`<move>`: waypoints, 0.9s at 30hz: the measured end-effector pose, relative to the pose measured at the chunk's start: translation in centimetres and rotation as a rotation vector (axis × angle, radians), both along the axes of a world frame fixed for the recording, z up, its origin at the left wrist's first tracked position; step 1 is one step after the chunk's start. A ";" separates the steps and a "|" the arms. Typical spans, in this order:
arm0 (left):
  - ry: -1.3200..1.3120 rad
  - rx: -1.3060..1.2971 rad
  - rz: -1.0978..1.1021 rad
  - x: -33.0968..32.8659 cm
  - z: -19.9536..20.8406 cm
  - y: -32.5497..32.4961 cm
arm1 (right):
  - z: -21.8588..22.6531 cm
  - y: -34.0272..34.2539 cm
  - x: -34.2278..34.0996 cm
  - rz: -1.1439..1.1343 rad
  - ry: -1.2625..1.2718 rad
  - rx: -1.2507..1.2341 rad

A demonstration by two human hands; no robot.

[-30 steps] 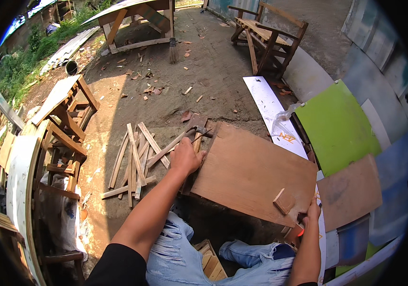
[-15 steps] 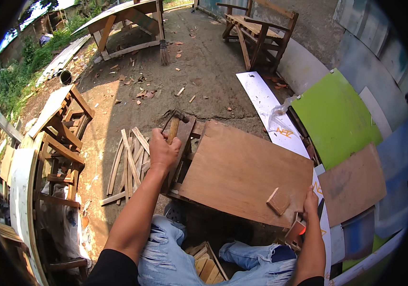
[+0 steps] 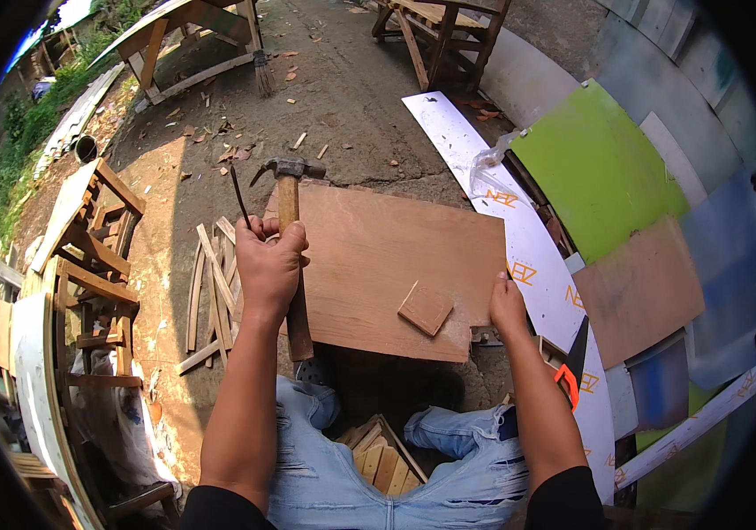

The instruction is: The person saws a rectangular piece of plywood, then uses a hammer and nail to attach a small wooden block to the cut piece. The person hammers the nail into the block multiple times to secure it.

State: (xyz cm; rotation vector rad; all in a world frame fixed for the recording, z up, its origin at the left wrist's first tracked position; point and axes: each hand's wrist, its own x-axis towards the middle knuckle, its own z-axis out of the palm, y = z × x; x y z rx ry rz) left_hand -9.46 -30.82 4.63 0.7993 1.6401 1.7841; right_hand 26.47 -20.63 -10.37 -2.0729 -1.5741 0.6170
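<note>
The gray ground runs up the middle of the frame. A long white board (image 3: 457,146) bends down the right side, and the right arm covers a bit of it. The big brown board (image 3: 378,256) is in the middle; what lies under it is too dark to make out. A green board (image 3: 603,163) is at the upper right. The wooden table (image 3: 219,19) at the upper left and the wooden bench (image 3: 438,40) at the top are both cut off by the frame. Thin sticks (image 3: 210,296) lie in a pile left of the brown board, partly hidden by the left arm.

The left hand (image 3: 269,269) is closed tight around the hammer (image 3: 288,199), which stands up in front of the brown board. The right hand (image 3: 508,305) is curled at the board's right edge; some fingers are hidden, so I cannot tell if it grips. An orange-handled saw (image 3: 577,358) is at the lower right, partly behind the right arm. A small square wood block (image 3: 426,307) lies on the brown board. A thin dark rod (image 3: 240,194) pokes up from the left hand; its low end is hidden.

Half a second ago, the hammer was by the board's top left corner, and less of the saw showed.
</note>
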 end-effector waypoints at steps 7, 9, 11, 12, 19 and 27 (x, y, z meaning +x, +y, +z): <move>-0.167 -0.244 -0.319 5.7 -3.9 -2.1 | 8.1 -5.4 -4.2 0.340 0.358 0.186; -0.191 -0.223 -0.388 7.3 -4.2 -2.4 | 9.9 -6.3 -6.1 0.499 0.661 -0.207; -0.178 -0.226 -0.469 8.7 -4.3 -2.9 | 10.8 -6.8 -7.7 0.465 0.785 -0.323; -0.174 -0.218 -0.502 9.4 -4.4 -3.3 | 11.0 -7.0 -8.4 0.456 0.844 -0.386; 0.011 -0.211 -0.622 9.7 -6.0 -3.4 | 11.6 -8.4 -8.3 0.197 0.996 -0.337; 0.741 -0.349 -0.536 9.1 -7.4 -0.6 | 12.9 -7.0 -2.4 -0.080 1.070 -0.179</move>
